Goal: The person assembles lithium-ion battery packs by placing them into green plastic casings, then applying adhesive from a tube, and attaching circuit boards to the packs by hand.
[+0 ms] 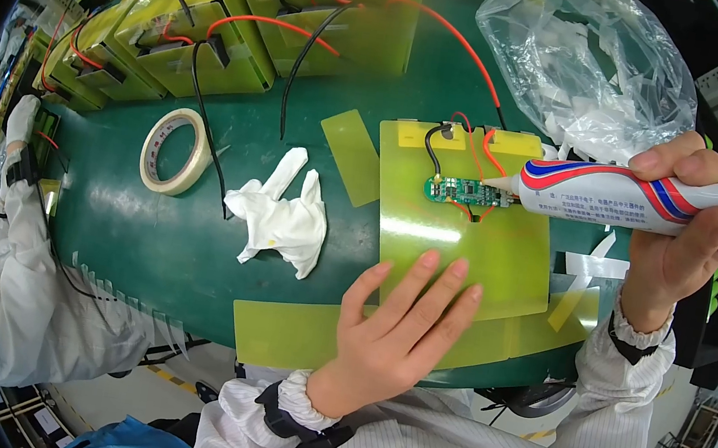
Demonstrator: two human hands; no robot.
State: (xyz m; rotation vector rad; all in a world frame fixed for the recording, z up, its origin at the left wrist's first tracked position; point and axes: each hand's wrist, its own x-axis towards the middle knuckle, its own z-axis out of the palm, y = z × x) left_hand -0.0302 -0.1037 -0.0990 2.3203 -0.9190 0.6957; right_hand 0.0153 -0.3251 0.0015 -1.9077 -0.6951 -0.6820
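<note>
My right hand point(681, 226) is closed around a white glue tube point(594, 196) with red and blue stripes, held level. Its pointed nozzle point(500, 184) is at the right part of a small green circuit board point(454, 191); whether it touches cannot be told. The board lies on a yellow-green sheet-covered block point(464, 256), with red and black wires running from it to the block's far edge. My left hand point(403, 334) lies with spread fingers on the near left part of the block, holding nothing.
Left of the block lie a white glove point(282, 223), a tape roll point(154, 149) and a loose yellow-green sheet point(351, 158). Wired yellow-green battery packs point(332, 16) stand at the back left. A clear plastic bag point(593, 64) sits far right. Another person's sleeve point(23, 225) shows at left.
</note>
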